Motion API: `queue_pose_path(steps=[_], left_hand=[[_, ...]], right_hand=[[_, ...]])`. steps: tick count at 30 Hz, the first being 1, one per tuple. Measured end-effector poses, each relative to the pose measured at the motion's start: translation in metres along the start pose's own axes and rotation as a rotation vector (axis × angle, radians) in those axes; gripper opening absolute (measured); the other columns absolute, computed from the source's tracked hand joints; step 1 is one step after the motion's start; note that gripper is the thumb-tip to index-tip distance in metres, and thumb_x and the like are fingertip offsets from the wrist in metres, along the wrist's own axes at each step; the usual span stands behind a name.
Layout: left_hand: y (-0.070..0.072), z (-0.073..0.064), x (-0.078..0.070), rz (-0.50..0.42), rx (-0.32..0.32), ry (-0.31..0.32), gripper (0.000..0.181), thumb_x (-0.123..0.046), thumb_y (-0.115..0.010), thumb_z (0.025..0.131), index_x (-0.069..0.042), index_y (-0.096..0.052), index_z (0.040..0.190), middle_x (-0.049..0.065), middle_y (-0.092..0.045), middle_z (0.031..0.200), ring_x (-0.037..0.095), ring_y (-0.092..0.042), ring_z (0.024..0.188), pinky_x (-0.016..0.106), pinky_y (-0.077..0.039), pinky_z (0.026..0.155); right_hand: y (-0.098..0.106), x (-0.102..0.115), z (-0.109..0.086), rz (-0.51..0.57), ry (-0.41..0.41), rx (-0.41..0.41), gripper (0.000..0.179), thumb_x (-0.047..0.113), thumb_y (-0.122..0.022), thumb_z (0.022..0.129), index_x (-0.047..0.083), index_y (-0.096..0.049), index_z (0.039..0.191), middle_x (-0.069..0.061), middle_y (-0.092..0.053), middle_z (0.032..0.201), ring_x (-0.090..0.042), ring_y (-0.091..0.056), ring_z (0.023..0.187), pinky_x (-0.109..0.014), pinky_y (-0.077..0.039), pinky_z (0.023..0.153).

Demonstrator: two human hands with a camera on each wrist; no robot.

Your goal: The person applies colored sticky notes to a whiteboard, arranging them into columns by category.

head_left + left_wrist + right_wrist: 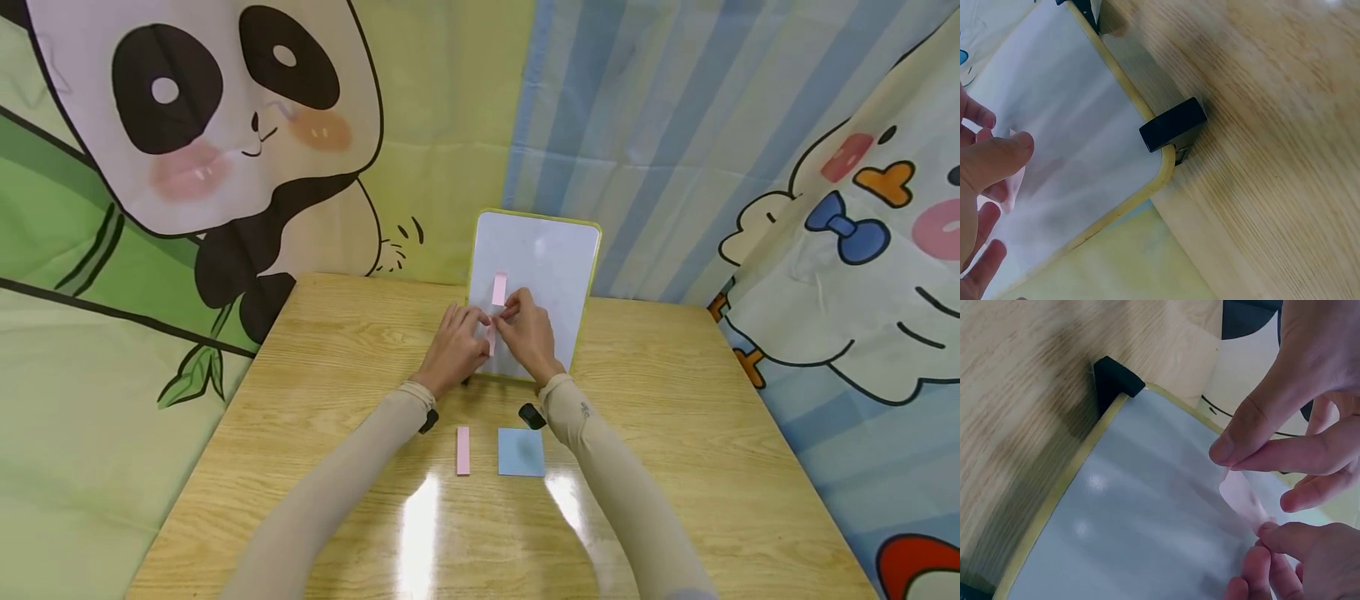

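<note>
A whiteboard point(551, 258) with a yellow rim leans upright at the back of the table. One pink sticky strip point(499, 288) is stuck on its surface. Below that one, both hands hold a second pink sticky strip point(1242, 499) in front of the board. My left hand point(453, 350) pinches one end between thumb and index finger, as the right wrist view shows. The other end is pinched by my right hand point(530, 333), thumb against fingers. In the left wrist view, the left thumb point(1000, 156) partly covers the strip.
On the wooden table point(337, 467), nearer the body, lie a narrow pink sticky pad point(462, 451) and a square blue sticky pad point(521, 452). Black feet point(1174, 125) hold the board's lower edge. Cartoon curtains point(442, 142) hang behind and at both sides.
</note>
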State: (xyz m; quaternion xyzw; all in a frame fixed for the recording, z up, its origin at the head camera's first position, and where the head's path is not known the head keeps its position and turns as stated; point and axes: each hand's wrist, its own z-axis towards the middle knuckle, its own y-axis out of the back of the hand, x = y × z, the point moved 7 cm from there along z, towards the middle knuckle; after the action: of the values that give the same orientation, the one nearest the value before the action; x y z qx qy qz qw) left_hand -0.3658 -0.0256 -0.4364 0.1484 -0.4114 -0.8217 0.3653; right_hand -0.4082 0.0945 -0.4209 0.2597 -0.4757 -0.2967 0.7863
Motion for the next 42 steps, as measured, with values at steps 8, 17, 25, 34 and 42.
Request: queue_pose_path(steps=[8, 17, 25, 34, 42], left_hand=[[-0.003, 0.006, 0.003, 0.048, 0.002, 0.012, 0.005, -0.020, -0.078, 0.081, -0.019, -0.078, 0.077, 0.008, -0.058, 0.115, 0.034, -0.044, 0.123, 0.060, -0.026, 0.109], [-0.006, 0.009, 0.004, 0.076, -0.001, 0.027, 0.009, -0.019, -0.075, 0.083, -0.017, -0.077, 0.075, 0.008, -0.059, 0.114, 0.033, -0.045, 0.123, 0.060, -0.024, 0.110], [-0.008, 0.010, 0.003, 0.068, -0.010, 0.024, 0.009, -0.018, -0.075, 0.083, -0.019, -0.077, 0.074, 0.008, -0.059, 0.114, 0.032, -0.045, 0.122, 0.061, -0.022, 0.111], [-0.008, 0.010, 0.003, 0.078, -0.012, 0.020, 0.007, -0.018, -0.078, 0.080, -0.021, -0.078, 0.074, 0.007, -0.059, 0.112, 0.033, -0.046, 0.120, 0.063, -0.026, 0.108], [-0.010, 0.010, 0.003, 0.080, -0.026, 0.016, 0.007, -0.018, -0.078, 0.080, -0.023, -0.079, 0.075, 0.007, -0.058, 0.112, 0.032, -0.046, 0.119, 0.062, -0.028, 0.107]], right_hand=[[0.002, -0.001, 0.004, -0.060, 0.014, -0.054, 0.027, 0.019, -0.071, 0.089, 0.012, -0.050, 0.104, -0.002, -0.070, 0.089, -0.013, -0.053, 0.049, -0.030, -0.039, 0.042], [0.004, 0.005, 0.010, -0.112, 0.016, -0.057, 0.032, 0.021, -0.073, 0.087, 0.012, -0.053, 0.110, -0.001, -0.071, 0.086, -0.017, -0.060, 0.056, -0.032, -0.044, 0.046], [0.005, 0.001, 0.012, -0.138, -0.011, -0.075, 0.032, 0.019, -0.074, 0.084, 0.012, -0.054, 0.108, 0.003, -0.066, 0.077, -0.017, -0.059, 0.058, -0.034, -0.046, 0.049], [0.005, 0.000, 0.012, -0.117, -0.021, -0.084, 0.030, 0.023, -0.073, 0.086, 0.013, -0.053, 0.106, 0.004, -0.066, 0.076, -0.016, -0.058, 0.057, -0.033, -0.045, 0.048], [0.005, 0.002, 0.016, -0.098, -0.030, -0.089, 0.031, 0.023, -0.074, 0.085, 0.013, -0.052, 0.103, 0.002, -0.067, 0.079, -0.017, -0.059, 0.059, -0.033, -0.045, 0.049]])
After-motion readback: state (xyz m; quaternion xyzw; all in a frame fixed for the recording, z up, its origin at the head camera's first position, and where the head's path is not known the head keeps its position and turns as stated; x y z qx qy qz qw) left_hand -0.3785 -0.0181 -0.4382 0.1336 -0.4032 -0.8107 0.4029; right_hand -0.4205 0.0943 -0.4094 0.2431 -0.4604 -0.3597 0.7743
